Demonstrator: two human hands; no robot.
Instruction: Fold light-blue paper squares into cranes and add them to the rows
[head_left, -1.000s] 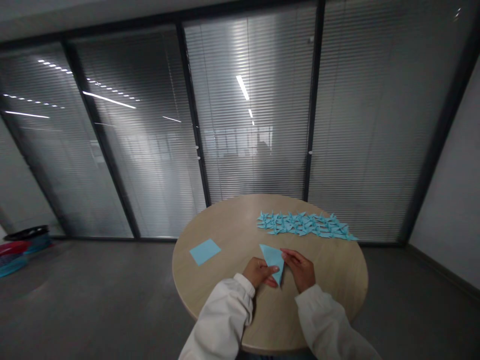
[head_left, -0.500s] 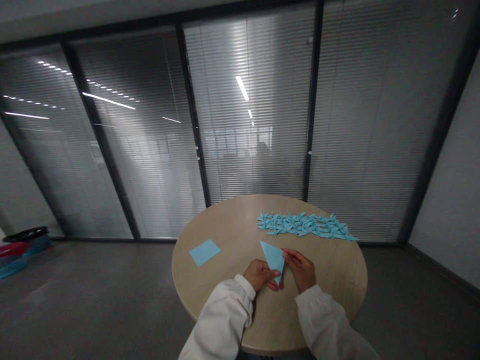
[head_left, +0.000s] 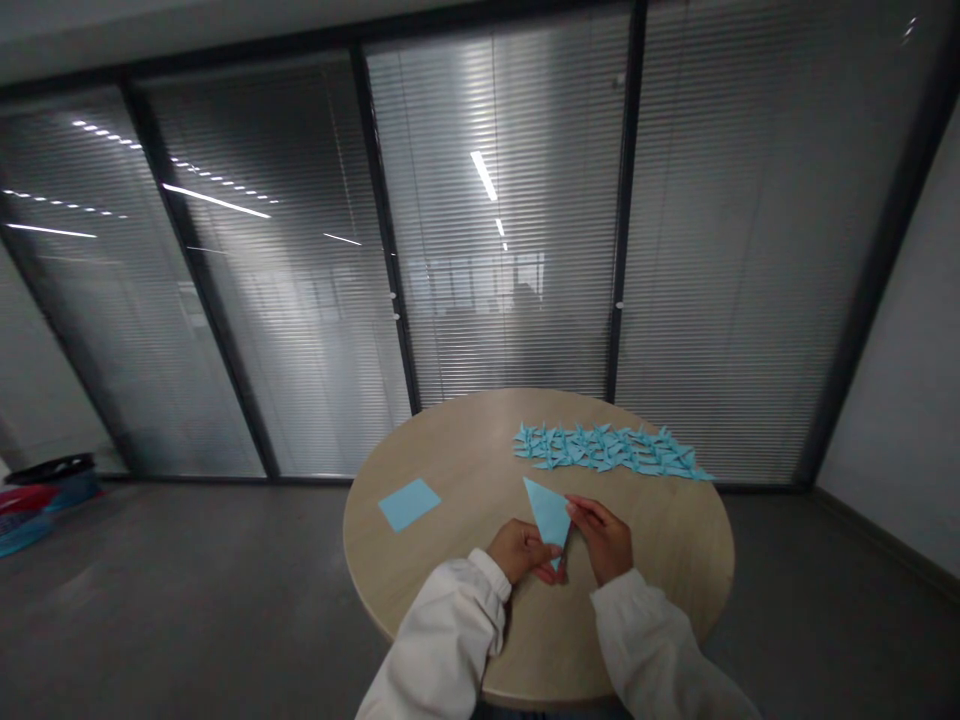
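A folded piece of light-blue origami paper (head_left: 549,512), roughly triangular with its point toward the far left, is held above the table between both hands. My left hand (head_left: 519,550) pinches its lower end, thumb on top and fingertips underneath. At the paper's right corner, my right hand (head_left: 604,538) is closed on the edge between thumb and fingers. Beyond the hands lies a dense band of folded blue paper cranes (head_left: 607,449). A flat blue paper sheet (head_left: 409,504) rests to the left, apart from my left hand.
The round wooden table (head_left: 450,430) stands before a glass partition with blinds (head_left: 510,330). Red, blue and black containers (head_left: 45,492) sit on the floor at far left. A pale wall is on the right.
The folded paper has shifted and turned very slightly in my hands, its far tip moving a little up and right. Both hands keep their grip in nearly the same place.
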